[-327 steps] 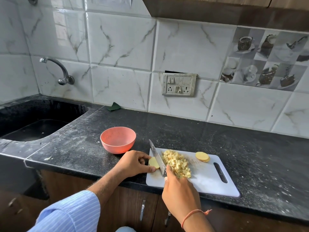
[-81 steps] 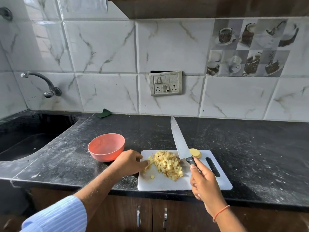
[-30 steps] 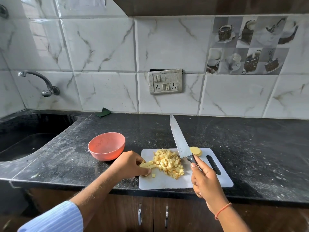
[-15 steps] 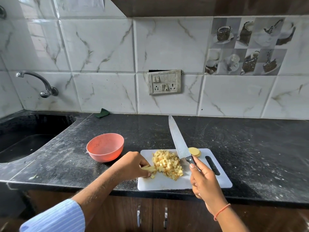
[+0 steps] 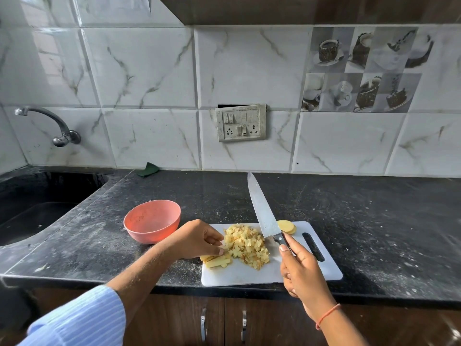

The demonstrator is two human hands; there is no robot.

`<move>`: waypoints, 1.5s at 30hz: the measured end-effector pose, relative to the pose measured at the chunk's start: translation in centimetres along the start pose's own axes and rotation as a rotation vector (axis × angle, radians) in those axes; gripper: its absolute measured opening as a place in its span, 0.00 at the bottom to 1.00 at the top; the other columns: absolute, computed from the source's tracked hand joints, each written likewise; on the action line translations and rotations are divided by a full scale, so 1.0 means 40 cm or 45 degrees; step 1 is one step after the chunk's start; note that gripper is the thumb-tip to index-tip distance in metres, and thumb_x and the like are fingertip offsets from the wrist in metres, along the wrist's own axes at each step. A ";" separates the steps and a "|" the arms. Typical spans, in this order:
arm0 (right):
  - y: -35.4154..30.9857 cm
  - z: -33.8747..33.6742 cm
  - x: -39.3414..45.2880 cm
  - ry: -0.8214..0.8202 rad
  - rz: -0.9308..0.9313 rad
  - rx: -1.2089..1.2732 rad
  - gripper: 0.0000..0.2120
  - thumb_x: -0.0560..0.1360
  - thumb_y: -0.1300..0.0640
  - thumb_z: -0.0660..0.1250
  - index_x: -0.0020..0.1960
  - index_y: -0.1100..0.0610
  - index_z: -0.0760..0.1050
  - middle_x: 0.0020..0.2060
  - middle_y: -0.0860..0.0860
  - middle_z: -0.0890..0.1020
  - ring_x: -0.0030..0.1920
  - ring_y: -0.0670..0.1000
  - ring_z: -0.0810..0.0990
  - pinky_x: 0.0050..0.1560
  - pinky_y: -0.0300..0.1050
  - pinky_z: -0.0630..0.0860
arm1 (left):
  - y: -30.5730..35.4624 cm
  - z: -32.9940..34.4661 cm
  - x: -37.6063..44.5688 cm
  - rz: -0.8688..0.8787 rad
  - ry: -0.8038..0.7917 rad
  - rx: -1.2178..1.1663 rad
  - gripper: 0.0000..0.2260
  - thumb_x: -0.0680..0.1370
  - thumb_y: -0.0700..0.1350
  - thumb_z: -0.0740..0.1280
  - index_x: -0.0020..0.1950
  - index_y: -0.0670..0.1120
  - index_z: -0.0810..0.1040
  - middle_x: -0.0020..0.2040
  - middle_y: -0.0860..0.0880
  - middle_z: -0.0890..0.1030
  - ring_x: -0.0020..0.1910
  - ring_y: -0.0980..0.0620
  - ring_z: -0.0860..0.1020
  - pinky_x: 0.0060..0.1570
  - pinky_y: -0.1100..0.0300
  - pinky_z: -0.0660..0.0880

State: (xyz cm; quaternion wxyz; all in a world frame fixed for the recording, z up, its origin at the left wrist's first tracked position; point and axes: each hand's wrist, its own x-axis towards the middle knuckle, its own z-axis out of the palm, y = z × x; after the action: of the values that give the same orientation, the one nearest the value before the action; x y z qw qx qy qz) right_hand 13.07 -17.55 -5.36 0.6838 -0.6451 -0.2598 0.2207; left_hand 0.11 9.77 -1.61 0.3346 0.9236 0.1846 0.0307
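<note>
A white cutting board (image 5: 249,274) lies at the front edge of the black counter. On it sits a heap of diced potato (image 5: 247,244), with two round potato slices (image 5: 287,226) at its far right. My left hand (image 5: 194,239) pinches a bundle of potato sticks (image 5: 217,261) at the board's left end. My right hand (image 5: 301,270) grips the black handle of a chef's knife (image 5: 262,208). Its blade is lifted and points away, above the board, to the right of the heap.
A pink bowl (image 5: 152,221) stands on the counter just left of the board. A black sink (image 5: 37,203) and wall tap (image 5: 50,126) lie at the far left. A green scrub pad (image 5: 149,169) rests against the tiled wall. Cabinet doors with handles (image 5: 203,327) are below.
My left hand has shifted the potato sticks and laid them at the board's left end. The knife stays lifted in my right hand, hardly moved.
</note>
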 end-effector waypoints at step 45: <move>-0.005 0.000 -0.001 0.005 0.028 0.002 0.18 0.86 0.52 0.63 0.67 0.30 0.68 0.31 0.51 0.62 0.28 0.47 0.58 0.24 0.39 0.58 | 0.051 -0.010 0.027 0.550 0.054 0.779 0.08 0.83 0.53 0.69 0.60 0.54 0.85 0.56 0.57 0.80 0.50 0.60 0.78 0.50 0.64 0.77</move>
State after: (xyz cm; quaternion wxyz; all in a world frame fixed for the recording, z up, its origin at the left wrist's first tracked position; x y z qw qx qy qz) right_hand 13.02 -17.60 -5.14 0.6823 -0.6478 -0.2512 0.2273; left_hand 1.70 8.96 -0.09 0.0249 0.9977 -0.0069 0.0629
